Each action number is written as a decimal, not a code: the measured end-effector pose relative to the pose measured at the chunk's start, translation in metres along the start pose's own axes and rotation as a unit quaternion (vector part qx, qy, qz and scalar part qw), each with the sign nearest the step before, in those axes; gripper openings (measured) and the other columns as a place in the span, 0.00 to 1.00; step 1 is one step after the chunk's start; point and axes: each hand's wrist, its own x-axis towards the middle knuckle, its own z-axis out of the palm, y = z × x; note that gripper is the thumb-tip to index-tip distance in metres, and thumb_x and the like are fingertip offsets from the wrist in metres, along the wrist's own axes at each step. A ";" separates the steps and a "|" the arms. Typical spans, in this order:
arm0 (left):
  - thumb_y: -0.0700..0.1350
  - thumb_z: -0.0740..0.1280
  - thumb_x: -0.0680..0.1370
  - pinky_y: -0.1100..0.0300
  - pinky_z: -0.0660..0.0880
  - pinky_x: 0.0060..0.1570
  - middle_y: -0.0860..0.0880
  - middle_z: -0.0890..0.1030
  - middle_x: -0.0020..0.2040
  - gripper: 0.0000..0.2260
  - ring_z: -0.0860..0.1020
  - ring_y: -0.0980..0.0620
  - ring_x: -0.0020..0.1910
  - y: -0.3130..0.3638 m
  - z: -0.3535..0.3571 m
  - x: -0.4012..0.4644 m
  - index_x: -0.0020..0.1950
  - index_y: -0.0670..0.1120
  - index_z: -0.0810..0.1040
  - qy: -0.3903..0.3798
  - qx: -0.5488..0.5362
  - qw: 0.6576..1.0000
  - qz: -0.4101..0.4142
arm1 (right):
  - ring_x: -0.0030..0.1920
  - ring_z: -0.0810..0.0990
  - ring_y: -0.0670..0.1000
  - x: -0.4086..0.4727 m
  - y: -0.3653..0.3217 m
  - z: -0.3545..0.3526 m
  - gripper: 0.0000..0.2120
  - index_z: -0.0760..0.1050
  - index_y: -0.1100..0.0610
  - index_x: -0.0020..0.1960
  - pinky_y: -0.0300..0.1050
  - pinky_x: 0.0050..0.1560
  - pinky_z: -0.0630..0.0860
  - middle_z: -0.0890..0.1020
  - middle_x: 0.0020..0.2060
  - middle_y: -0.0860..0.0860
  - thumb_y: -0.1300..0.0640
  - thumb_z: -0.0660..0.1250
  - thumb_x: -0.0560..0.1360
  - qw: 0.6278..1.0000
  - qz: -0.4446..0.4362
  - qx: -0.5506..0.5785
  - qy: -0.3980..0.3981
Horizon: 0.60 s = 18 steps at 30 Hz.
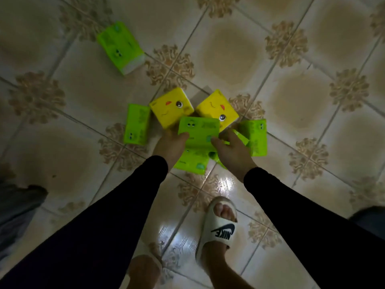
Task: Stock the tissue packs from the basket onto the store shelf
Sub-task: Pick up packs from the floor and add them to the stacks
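Both hands – left hand [169, 143] and right hand [230, 148] – grip one green tissue pack [199, 132] over the tiled floor [239, 59]; two yellow packs [171, 107] just behind it

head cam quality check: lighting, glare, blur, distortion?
Head view: dim overall, corners fall into dark vignette; bright specular glare on the glossy floor tiles beside the white slide sandal; the far green pack is soft, as are the frame edges; the green pack gripped by the left hand and right hand reads clearly; tile grout lines bow from wide-angle distortion.
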 end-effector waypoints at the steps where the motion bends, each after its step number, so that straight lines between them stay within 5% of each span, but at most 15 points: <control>1: 0.51 0.67 0.76 0.45 0.75 0.60 0.45 0.80 0.59 0.15 0.79 0.42 0.58 -0.006 0.008 0.011 0.62 0.50 0.77 -0.006 -0.038 0.999 -0.002 | 0.49 0.80 0.49 0.011 0.011 0.009 0.11 0.75 0.56 0.61 0.46 0.50 0.75 0.81 0.50 0.48 0.53 0.64 0.81 1.000 0.001 0.009 -0.009; 4: 0.53 0.68 0.73 0.42 0.77 0.57 0.46 0.81 0.58 0.20 0.81 0.42 0.54 -0.017 0.023 0.032 0.64 0.50 0.77 -0.018 -0.091 0.996 -0.016 | 0.55 0.80 0.53 0.025 0.025 0.023 0.11 0.76 0.54 0.62 0.51 0.55 0.77 0.81 0.55 0.50 0.54 0.64 0.81 0.999 0.008 0.026 -0.025; 9: 0.60 0.66 0.63 0.43 0.76 0.56 0.47 0.81 0.55 0.25 0.80 0.43 0.53 0.010 0.005 -0.004 0.56 0.50 0.77 0.021 -0.080 0.996 0.023 | 0.56 0.79 0.54 -0.006 -0.002 0.009 0.14 0.75 0.55 0.64 0.46 0.52 0.76 0.80 0.57 0.51 0.52 0.63 0.81 0.999 -0.023 0.032 0.016; 14: 0.51 0.66 0.77 0.55 0.70 0.48 0.46 0.76 0.49 0.12 0.75 0.46 0.49 0.101 -0.056 -0.105 0.54 0.45 0.71 0.103 -0.025 0.988 0.112 | 0.55 0.79 0.57 -0.075 -0.112 -0.037 0.23 0.74 0.48 0.59 0.59 0.57 0.76 0.80 0.55 0.51 0.35 0.59 0.72 0.989 -0.085 0.056 0.105; 18: 0.54 0.68 0.76 0.46 0.76 0.53 0.46 0.78 0.47 0.14 0.79 0.42 0.49 0.184 -0.122 -0.211 0.52 0.45 0.71 0.137 -0.044 0.968 0.204 | 0.57 0.77 0.52 -0.149 -0.229 -0.087 0.19 0.71 0.51 0.66 0.47 0.57 0.73 0.77 0.60 0.51 0.42 0.62 0.79 0.973 -0.166 0.088 0.136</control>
